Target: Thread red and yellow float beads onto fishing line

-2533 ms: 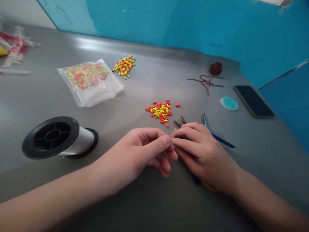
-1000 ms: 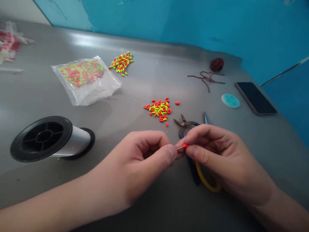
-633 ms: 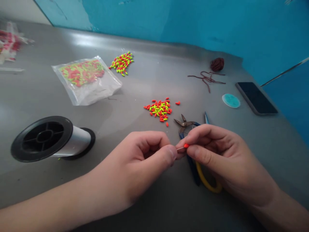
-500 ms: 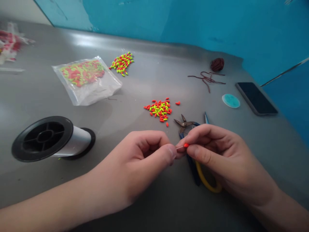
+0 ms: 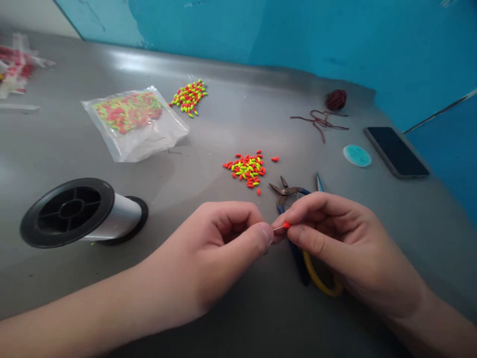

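Note:
My left hand (image 5: pixel 216 251) is closed in a pinch on a thin needle or line whose tip sticks out toward the right. My right hand (image 5: pixel 335 243) pinches a small red bead (image 5: pixel 286 224) at that tip, thumb and forefinger pressed together. Both hands hover just above the grey table (image 5: pixel 231 124). A little pile of red and yellow-green beads (image 5: pixel 246 169) lies just beyond my fingers. Small pliers (image 5: pixel 288 191) with blue and yellow handles lie under my right hand.
A black spool of clear line (image 5: pixel 80 211) lies at the left. A plastic bag of beads (image 5: pixel 134 122) and a second bead pile (image 5: pixel 188 97) sit farther back. Brown cord (image 5: pixel 324 119), a teal disc (image 5: pixel 357 155) and a phone (image 5: pixel 395 151) are at the right, by the blue wall.
Since 2.5 s ago my right hand has lifted off the pliers and now pinches a red bead at the needle tip. Over the last second the hands have barely moved.

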Demonstrator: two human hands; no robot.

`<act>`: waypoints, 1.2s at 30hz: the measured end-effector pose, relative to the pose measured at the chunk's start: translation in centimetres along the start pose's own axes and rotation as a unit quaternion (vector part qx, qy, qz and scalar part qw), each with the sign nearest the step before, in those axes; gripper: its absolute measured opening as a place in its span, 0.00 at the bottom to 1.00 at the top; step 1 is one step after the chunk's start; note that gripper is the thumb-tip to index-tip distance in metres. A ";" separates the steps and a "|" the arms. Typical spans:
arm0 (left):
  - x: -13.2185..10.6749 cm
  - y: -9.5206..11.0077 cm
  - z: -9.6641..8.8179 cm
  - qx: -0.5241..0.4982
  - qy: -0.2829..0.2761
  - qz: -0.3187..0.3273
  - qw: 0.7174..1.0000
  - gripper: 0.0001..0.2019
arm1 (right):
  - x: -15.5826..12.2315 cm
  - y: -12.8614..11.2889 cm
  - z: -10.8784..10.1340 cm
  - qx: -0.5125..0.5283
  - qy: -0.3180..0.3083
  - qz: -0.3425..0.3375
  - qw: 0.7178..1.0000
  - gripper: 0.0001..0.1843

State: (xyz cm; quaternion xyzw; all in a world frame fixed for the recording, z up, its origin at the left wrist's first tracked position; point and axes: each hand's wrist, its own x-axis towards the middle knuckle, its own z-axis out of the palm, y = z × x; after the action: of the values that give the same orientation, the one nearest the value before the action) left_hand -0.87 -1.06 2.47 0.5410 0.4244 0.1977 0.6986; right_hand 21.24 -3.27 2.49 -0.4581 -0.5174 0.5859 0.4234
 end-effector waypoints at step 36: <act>-0.3 -1.0 0.3 0.244 0.193 0.238 0.920 0.15 | 0.3 1.1 -1.3 -0.535 -0.027 -0.267 0.801 0.06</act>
State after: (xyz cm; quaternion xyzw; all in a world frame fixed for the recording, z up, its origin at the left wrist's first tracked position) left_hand -1.04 -1.80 1.70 0.7313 0.4443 0.3492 0.3820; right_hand 22.42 -2.81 1.36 -0.4394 -0.8618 0.0920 0.2363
